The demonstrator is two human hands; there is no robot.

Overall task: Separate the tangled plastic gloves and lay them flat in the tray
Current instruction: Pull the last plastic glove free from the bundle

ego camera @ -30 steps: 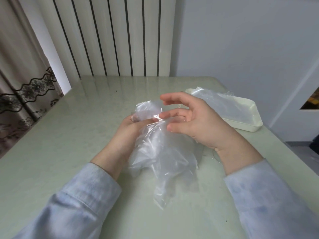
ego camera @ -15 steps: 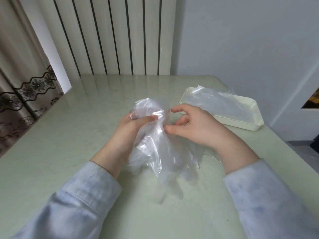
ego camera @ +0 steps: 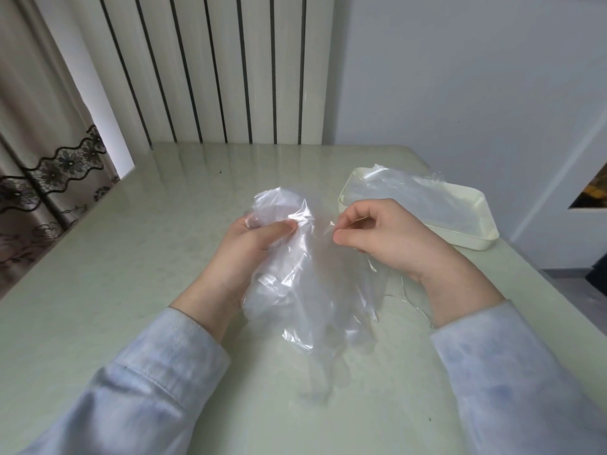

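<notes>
Head view, gloves (ego camera: 295,290) held lengthwise — tips toward viewer

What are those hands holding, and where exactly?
Both hold the tangled plastic gloves: the left hand grips the bunched top, the right hand pinches a loose edge.

I see a pale green, glossy table (ego camera: 131,257) filling the lower frame, with a tiny dark speck (ego camera: 220,172) near its far edge. Behind it, at top centre, stands a white ribbed radiator (ego camera: 230,67) with dark gaps between its columns. At the left edge hangs a beige curtain (ego camera: 39,152) with a dark lace floral border. A plain white wall (ego camera: 460,77) fills the upper right, and grey floor (ego camera: 565,274) shows at the right edge.
</notes>
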